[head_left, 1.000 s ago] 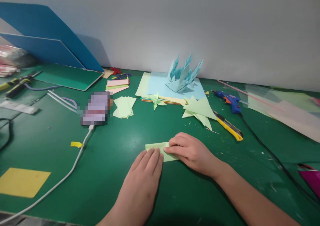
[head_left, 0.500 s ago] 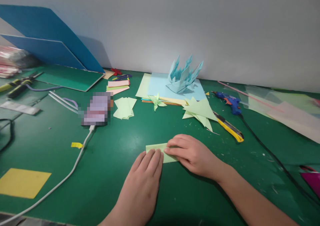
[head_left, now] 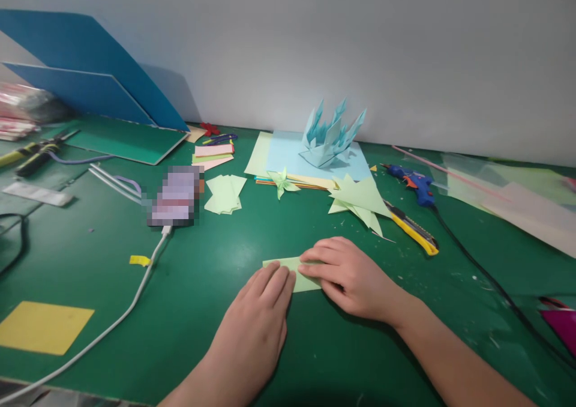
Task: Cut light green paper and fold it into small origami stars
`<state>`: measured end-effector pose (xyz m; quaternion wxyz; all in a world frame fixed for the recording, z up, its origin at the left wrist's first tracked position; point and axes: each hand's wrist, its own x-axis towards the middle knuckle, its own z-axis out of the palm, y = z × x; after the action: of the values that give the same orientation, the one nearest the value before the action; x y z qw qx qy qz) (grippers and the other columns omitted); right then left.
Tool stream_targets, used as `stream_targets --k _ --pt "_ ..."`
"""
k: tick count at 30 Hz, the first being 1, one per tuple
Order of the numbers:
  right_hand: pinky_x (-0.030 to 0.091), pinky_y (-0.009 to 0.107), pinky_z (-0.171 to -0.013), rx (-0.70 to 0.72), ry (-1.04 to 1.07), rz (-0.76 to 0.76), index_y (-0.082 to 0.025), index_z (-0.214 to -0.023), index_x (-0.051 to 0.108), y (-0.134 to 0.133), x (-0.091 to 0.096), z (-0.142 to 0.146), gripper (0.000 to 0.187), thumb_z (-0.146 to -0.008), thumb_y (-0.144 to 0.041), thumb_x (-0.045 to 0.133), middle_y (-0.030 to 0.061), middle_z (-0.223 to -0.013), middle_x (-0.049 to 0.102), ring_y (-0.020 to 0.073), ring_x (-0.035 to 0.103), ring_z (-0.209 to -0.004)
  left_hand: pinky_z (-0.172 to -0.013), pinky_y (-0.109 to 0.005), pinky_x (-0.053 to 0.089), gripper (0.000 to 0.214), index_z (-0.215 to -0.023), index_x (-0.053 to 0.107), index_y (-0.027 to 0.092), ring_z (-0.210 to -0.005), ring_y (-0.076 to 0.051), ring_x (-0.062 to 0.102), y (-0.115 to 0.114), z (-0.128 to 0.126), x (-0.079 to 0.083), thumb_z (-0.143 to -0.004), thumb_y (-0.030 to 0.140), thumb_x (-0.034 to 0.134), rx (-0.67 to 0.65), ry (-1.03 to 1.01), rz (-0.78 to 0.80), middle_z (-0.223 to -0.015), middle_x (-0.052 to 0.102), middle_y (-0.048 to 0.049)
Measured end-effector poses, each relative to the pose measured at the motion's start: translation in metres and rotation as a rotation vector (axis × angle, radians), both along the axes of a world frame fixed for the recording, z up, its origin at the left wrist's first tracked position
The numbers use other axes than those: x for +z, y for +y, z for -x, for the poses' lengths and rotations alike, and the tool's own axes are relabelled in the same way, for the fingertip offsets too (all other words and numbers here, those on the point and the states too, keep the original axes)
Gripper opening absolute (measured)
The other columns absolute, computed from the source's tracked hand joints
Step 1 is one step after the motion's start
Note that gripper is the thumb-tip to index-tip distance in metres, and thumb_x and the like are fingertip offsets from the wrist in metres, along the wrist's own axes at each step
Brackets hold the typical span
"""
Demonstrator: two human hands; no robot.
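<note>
A pale green piece of paper (head_left: 308, 282), apparently folded into a narrow rectangle, lies flat on the green table in front of me. My left hand (head_left: 258, 323) rests palm down with its stretched fingers close together on the paper's left half. From the right, my right hand (head_left: 348, 278) reaches across, its extended fingertips pressing on the right half. Its thumb is partly hidden at the near edge. Neither hand wraps around the paper. Beyond them sit a light green paper flower (head_left: 282, 182), stacked pale green paper pieces (head_left: 224, 194) and pointed green folded shapes (head_left: 360, 200).
A light blue origami piece (head_left: 330, 143) stands on paper sheets at the back. To the right lie a yellow utility knife (head_left: 414, 232) and a blue glue gun (head_left: 411, 182) with its cord. Leftward are a blurred phone (head_left: 173, 197), a white cable (head_left: 135, 299) and yellow paper (head_left: 45, 328).
My left hand has shifted slightly, its fingers a bit farther up over the paper. The right hand is raised slightly. The paper stays almost where it was.
</note>
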<state>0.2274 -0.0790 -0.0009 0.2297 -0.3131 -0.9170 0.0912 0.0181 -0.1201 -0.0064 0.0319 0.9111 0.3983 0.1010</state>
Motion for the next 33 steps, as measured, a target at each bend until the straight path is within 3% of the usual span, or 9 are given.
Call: stream_targets --k 5,10,25,33 --pt "0.043 0.040 -0.077 -0.057 -0.001 -0.031 -0.018 -0.090 0.069 0.002 0.004 -0.011 0.034 -0.077 -0.004 0.041 0.0074 -0.093 0.068 0.0208 0.055 -0.087 -0.093 -0.039 0.050 0.050 -0.129 0.046 0.011 -0.122 -0.029 0.049 -0.001 0.000 0.000 -0.080 0.005 0.037 0.010 0.038 0.025 -0.127 0.057 -0.0119" --pt "0.043 0.042 -0.076 -0.125 -0.012 -0.043 -0.019 -0.085 0.071 0.003 0.006 -0.015 0.034 -0.079 -0.006 0.040 0.0071 -0.088 0.069 0.0219 0.055 -0.084 -0.095 -0.039 0.048 0.052 -0.130 0.045 0.013 -0.121 -0.027 0.050 -0.001 -0.001 0.002 -0.079 0.005 0.037 0.018 0.045 0.019 -0.127 0.057 -0.0110" --pt "0.041 0.036 -0.072 -0.078 -0.089 -0.080 -0.012 -0.109 0.064 -0.003 -0.004 0.011 0.036 -0.091 -0.008 0.032 0.0111 -0.094 0.065 0.0214 0.051 -0.081 -0.101 -0.036 0.043 0.048 -0.130 0.049 0.011 -0.125 -0.024 0.047 0.002 0.001 0.002 -0.083 0.009 0.039 -0.020 0.043 -0.070 -0.138 0.051 -0.0110" --pt "0.038 0.032 -0.065 -0.227 -0.071 -0.093 -0.020 -0.100 0.069 -0.003 -0.004 0.004 0.040 -0.088 -0.005 0.034 0.0080 -0.083 0.064 0.0195 0.050 -0.076 -0.095 -0.039 0.047 0.045 -0.126 0.052 0.014 -0.122 -0.026 0.050 0.002 0.002 0.003 -0.084 0.010 0.038 0.027 0.031 -0.046 -0.138 0.050 -0.0122"
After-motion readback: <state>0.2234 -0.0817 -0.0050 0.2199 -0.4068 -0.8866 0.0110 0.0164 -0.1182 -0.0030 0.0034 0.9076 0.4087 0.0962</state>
